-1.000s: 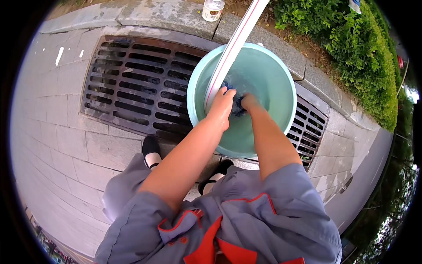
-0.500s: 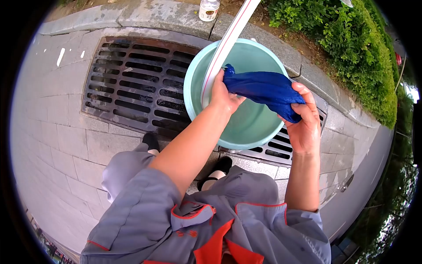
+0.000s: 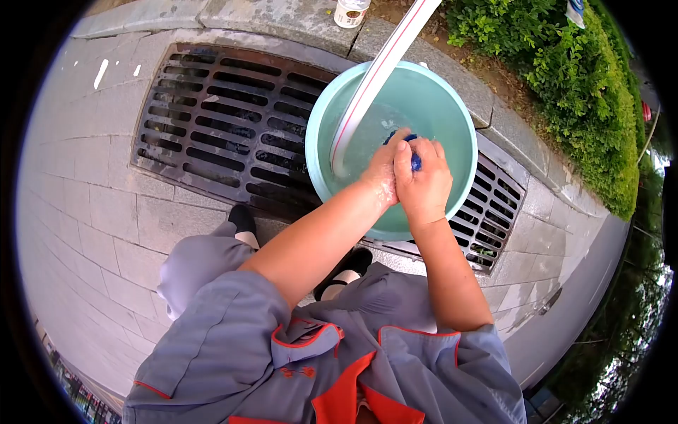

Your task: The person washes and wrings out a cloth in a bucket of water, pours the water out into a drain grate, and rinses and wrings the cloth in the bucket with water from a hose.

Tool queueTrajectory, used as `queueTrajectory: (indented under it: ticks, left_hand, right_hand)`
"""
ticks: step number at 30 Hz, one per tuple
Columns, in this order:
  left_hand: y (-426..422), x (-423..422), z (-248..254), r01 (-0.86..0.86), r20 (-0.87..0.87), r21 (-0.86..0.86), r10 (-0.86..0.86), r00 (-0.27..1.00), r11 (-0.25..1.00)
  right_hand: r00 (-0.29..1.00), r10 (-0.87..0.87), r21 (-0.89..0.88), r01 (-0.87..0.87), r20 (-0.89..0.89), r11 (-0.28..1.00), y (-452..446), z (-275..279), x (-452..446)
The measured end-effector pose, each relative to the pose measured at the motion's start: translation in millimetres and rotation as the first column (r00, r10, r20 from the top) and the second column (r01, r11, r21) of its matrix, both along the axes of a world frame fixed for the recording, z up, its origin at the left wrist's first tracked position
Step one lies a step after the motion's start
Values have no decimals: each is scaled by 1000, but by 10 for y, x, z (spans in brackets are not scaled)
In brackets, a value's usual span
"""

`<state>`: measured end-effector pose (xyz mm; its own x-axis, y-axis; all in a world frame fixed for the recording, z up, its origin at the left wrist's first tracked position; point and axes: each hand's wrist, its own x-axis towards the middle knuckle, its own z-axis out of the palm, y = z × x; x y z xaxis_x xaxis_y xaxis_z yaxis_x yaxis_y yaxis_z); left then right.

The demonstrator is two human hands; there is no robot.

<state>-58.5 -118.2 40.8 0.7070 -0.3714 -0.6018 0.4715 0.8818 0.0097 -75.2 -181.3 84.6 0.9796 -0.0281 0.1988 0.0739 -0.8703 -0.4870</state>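
A blue cloth [image 3: 416, 163] is bunched up small between my two hands, with only bits of it showing. My left hand [image 3: 383, 168] is closed on it, wet and partly covered by my right hand [image 3: 425, 178], which wraps round the cloth from the other side. Both hands are pressed together inside a light green basin [image 3: 462, 127] that has water in its bottom. To the left of the hands, a white flat hose [image 3: 381, 74] with a red stripe runs over the rim down into the basin.
The basin stands over a metal drain grate [image 3: 219, 120]. Behind it runs a stone curb [image 3: 282, 25] with a labelled plastic bottle [image 3: 350, 13] on it. A green hedge [image 3: 544, 78] is at the right, and grey paving [image 3: 85, 169] lies to the left. My feet are just in front.
The cloth was stretched out between my hands above the basin. Now the hands have come together, lower in the basin, with the cloth crumpled between them.
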Motion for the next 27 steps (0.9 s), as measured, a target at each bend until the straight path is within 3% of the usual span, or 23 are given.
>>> queueTrajectory:
  ticks: [3, 6, 9, 11, 12, 13, 14, 16, 19, 22, 24, 25, 26, 27]
  left_hand:
    - [44, -24, -94, 46, -22, 179, -43, 999, 983]
    - [165, 74, -289, 196, -64, 432, -186, 980, 881]
    - [179, 138, -191, 106, -95, 666, -58, 994, 739]
    - [239, 156, -115, 202, -144, 665, -142, 979, 719]
    - [250, 157, -75, 262, -213, 632, -162, 964, 729]
    - [256, 148, -55, 320, -281, 594, -182, 942, 738]
    - [225, 84, -140, 321, -227, 611, -228, 947, 724]
    - [234, 8, -231, 361, -255, 598, -258, 932, 716]
    - [242, -7, -243, 371, -272, 605, -255, 928, 704]
    - [264, 8, -232, 374, -296, 614, -237, 925, 695]
    - [210, 63, -493, 259, -292, 549, -108, 950, 795]
    - [170, 93, -625, 196, -295, 514, -42, 955, 835]
    - [127, 115, -668, 168, -294, 580, 12, 956, 797]
    - [147, 127, -630, 156, -260, 513, -21, 965, 844]
  right_hand:
    - [998, 16, 34, -18, 65, 999, -69, -202, 79]
    - [986, -59, 125, 79, -156, 989, -151, -525, 282]
    - [710, -119, 300, 435, -694, 849, -432, -1232, 812]
    - [611, -190, 217, 527, -768, 822, -545, -1402, 977]
    - [670, -283, 165, 522, -687, 837, -626, -1674, 960]
    - [746, -359, 2, 435, -561, 901, -602, -2023, 812]
    - [816, -398, -178, 356, -420, 917, -531, -2251, 636]
    - [540, -217, -350, -155, -813, 924, -451, -2277, 527]
    - [293, 35, -142, -563, -956, 814, -569, -2061, 557]
    - [528, -124, -218, -119, -840, 969, -524, -1739, 695]
    - [528, 58, 17, -82, -847, 997, -483, -1132, 810]
    - [545, 118, 178, 59, -830, 982, -443, -711, 762]
    - [571, 173, 335, 191, -802, 923, -411, -303, 647]
    - [630, 221, 420, 183, -744, 889, -461, -22, 552]
